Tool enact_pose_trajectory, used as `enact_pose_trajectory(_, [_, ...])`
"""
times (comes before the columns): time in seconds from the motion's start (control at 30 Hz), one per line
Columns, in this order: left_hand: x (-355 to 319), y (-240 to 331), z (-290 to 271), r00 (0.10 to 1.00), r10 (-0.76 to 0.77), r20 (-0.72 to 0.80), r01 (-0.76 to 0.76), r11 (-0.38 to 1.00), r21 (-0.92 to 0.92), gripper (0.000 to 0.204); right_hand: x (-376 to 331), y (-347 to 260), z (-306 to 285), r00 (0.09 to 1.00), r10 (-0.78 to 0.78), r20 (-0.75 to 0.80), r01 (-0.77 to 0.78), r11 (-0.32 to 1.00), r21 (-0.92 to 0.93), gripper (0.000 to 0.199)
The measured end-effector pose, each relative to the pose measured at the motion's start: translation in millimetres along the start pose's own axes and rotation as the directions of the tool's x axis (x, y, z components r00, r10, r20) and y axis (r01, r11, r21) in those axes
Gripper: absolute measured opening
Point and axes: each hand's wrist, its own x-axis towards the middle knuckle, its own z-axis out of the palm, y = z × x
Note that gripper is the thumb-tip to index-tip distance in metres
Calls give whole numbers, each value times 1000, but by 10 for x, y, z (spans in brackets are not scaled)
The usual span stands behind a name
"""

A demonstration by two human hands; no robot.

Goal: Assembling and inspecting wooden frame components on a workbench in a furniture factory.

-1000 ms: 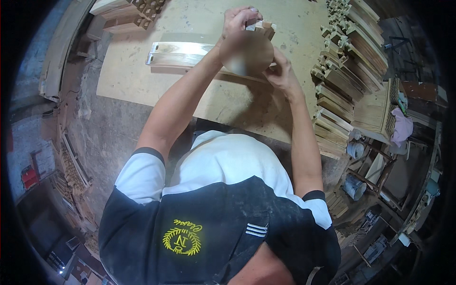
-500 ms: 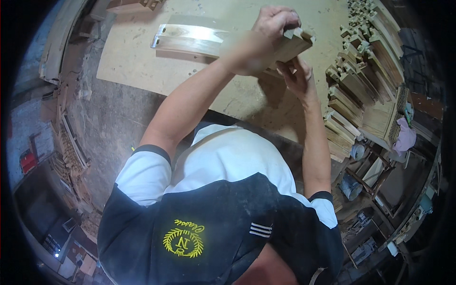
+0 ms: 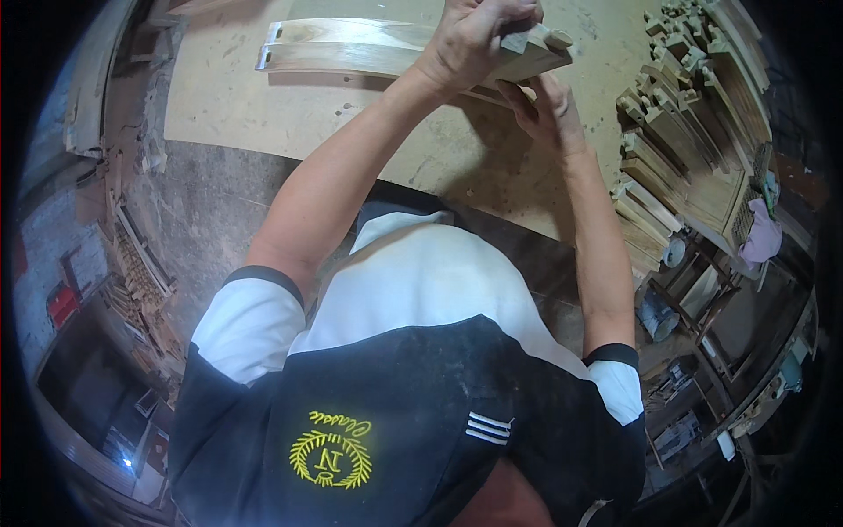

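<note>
Both hands have shifted toward twelve o'clock since the earlier frame, and the frame's top edge now cuts off the knuckles. One plywood workbench [image 3: 290, 114] fills the upper view. One stack of carved wooden parts [image 3: 676, 132] stands at two o'clock. One curved wooden rail [image 3: 351, 48] lies at eleven o'clock. Left hand [image 3: 479, 35] clenches a wooden block [image 3: 536, 54]; right hand [image 3: 549, 110] touches its underside, its grip hard to tell.

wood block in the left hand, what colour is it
Pale tan, bare wood block, gripped by the left hand; seen in the head view.
</note>
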Motion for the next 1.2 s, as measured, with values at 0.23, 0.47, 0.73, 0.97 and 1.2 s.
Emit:
enact_pose_trajectory(0.23, [-43,-202,25,978,207,-42,-202,974,98,30,-44,-43,15,997,74,23,-72,995,-62,24])
enact_pose_trajectory(0.47, [-154,113,-341,776,-626,80,534,585,-610,45,-239,-546,198,785,600,-155,-616,783,-87,17])
enact_pose_trajectory(0.73, [-1600,-287,-2303,548,-802,-238,731,597,-329,41,982,-1149,1417,900,435,-12,-419,875,242,26])
enact_pose_trajectory(0.97, [-2213,116,-3591,284,-830,-480,843,455,-288,31,2878,-812,2905,998,47,50,-48,999,20,55])
enact_pose_trajectory(1.2, [-2712,363,-3914,168,-752,-637,720,535,-442,20,3493,-902,3711,998,65,-17,-67,930,-360,66])
